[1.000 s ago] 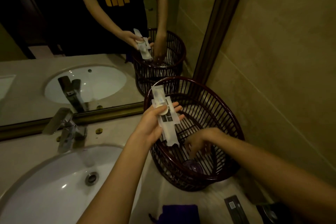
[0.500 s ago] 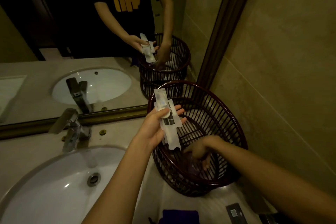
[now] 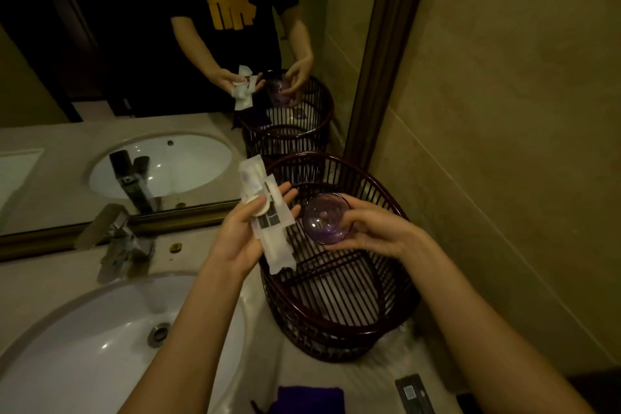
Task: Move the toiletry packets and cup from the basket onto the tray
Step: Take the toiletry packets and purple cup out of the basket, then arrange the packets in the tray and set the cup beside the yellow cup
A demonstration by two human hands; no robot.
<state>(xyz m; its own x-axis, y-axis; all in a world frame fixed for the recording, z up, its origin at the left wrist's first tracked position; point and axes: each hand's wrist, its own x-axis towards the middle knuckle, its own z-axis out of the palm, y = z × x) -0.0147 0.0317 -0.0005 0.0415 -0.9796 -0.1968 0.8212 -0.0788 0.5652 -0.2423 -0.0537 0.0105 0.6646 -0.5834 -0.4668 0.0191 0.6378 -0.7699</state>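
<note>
My left hand (image 3: 240, 232) holds a bunch of white toiletry packets (image 3: 268, 215) fanned against its palm, thumb pressed on a small round one, just left of the basket's rim. A clear purple cup (image 3: 326, 218) is gripped by my right hand (image 3: 373, 228) above the basket, tipped so its mouth faces me. The dark slatted basket (image 3: 339, 323) stands on the counter by the right wall; its inside looks bare. No tray shows in view.
A white sink (image 3: 94, 346) with a chrome tap (image 3: 117, 239) fills the lower left. A mirror (image 3: 100, 77) runs along the back. A purple cloth (image 3: 307, 398) and a dark flat packet (image 3: 413, 393) lie on the counter near the bottom edge.
My right hand was down inside the basket; it has come up holding the purple cup. The left hand keeps the packets in about the same place.
</note>
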